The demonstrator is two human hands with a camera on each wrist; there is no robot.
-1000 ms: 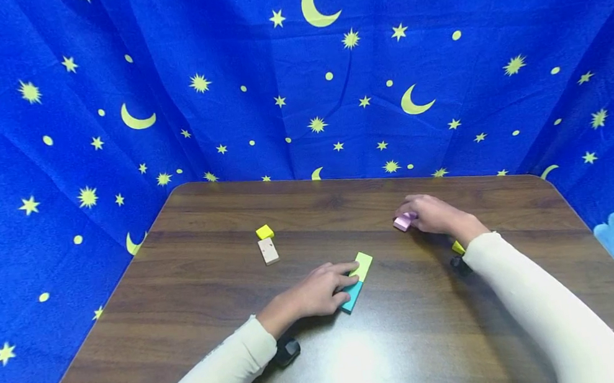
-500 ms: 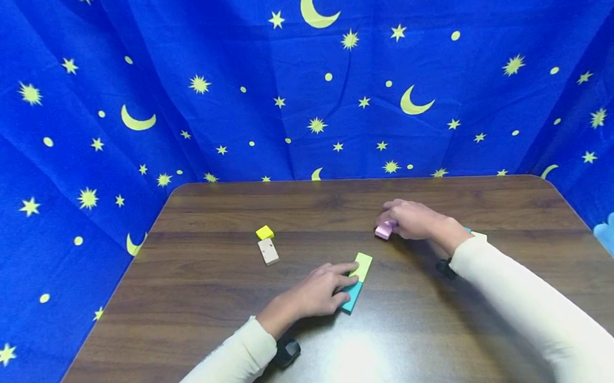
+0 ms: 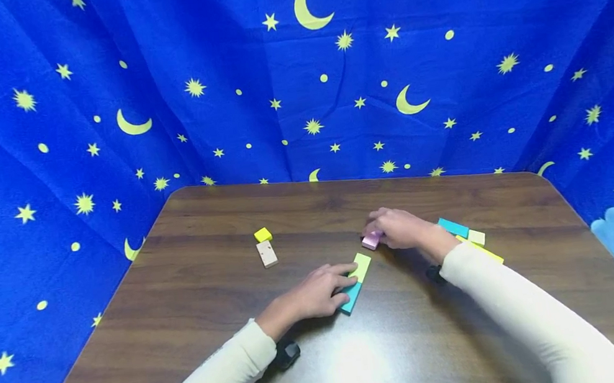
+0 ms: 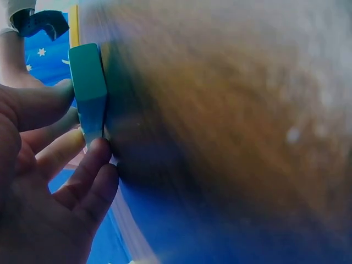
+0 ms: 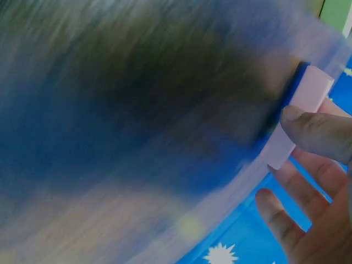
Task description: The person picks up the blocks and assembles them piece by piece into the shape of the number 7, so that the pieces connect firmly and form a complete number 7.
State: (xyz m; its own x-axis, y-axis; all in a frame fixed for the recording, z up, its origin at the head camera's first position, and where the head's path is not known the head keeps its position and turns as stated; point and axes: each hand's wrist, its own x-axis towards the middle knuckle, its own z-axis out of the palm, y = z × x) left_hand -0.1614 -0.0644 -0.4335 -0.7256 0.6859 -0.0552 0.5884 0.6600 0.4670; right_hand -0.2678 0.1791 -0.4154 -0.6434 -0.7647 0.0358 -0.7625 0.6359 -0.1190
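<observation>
In the head view my left hand (image 3: pixel 320 293) lies over two blocks set end to end. Its fingers reach across the lime block (image 3: pixel 363 265), and the thumb touches the teal block (image 3: pixel 350 300). The left wrist view has the same teal block (image 4: pixel 88 71) close up, thumb on one face and fingertips along its side. Farther back, my right hand (image 3: pixel 397 227) pinches a pale purple block (image 3: pixel 370 242) just beyond the lime block's far end. In the right wrist view the thumb presses on that purple block (image 5: pixel 312 91), with fingers behind it.
Left of centre, a yellow block (image 3: pixel 263 235) sits behind a whitish block (image 3: pixel 267 254). Beyond the right forearm lie a blue block (image 3: pixel 453 227), a cream block (image 3: pixel 476 237) and a long yellow block (image 3: pixel 484 251). A starry blue curtain (image 3: pixel 247 54) borders the wooden table (image 3: pixel 186 329).
My right hand has slid the purple block leftward and slightly nearer, toward the lime block. The blocks by the right forearm have come into view. My left hand has stayed in place.
</observation>
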